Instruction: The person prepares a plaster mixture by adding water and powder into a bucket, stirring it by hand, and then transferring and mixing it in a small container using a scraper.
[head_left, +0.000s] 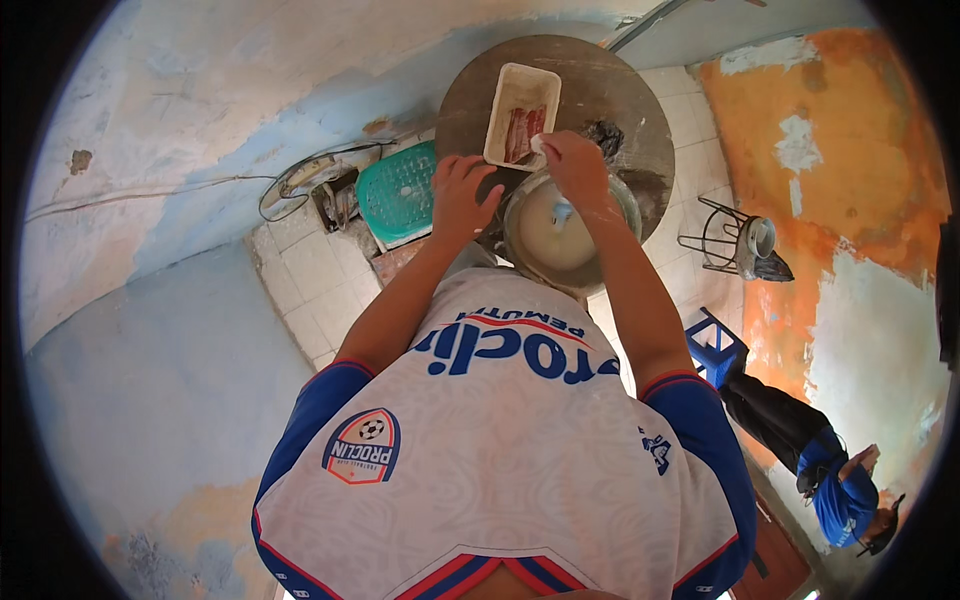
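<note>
My right hand [578, 172] is closed in a pinch on a small white lump [538, 144], just over the near right corner of a cream rectangular tray [548, 80]. What the lump is made of I cannot make out. Reddish-brown strips [524, 132] lie inside the tray. Below my right wrist sits a round basin [519, 245] of cloudy beige liquid, with a small pale-blue object [561, 212] in it. My left hand [460, 195] has its fingers spread and holds nothing, by the left edge of the round dark table [468, 100].
A crumpled black plastic bag [604, 136] lies on the table right of the tray. Left of the table is a green stool [398, 192]; a metal-legged stand [722, 236] is to the right. Another person [840, 490] is at the lower right, near a blue stool [712, 350].
</note>
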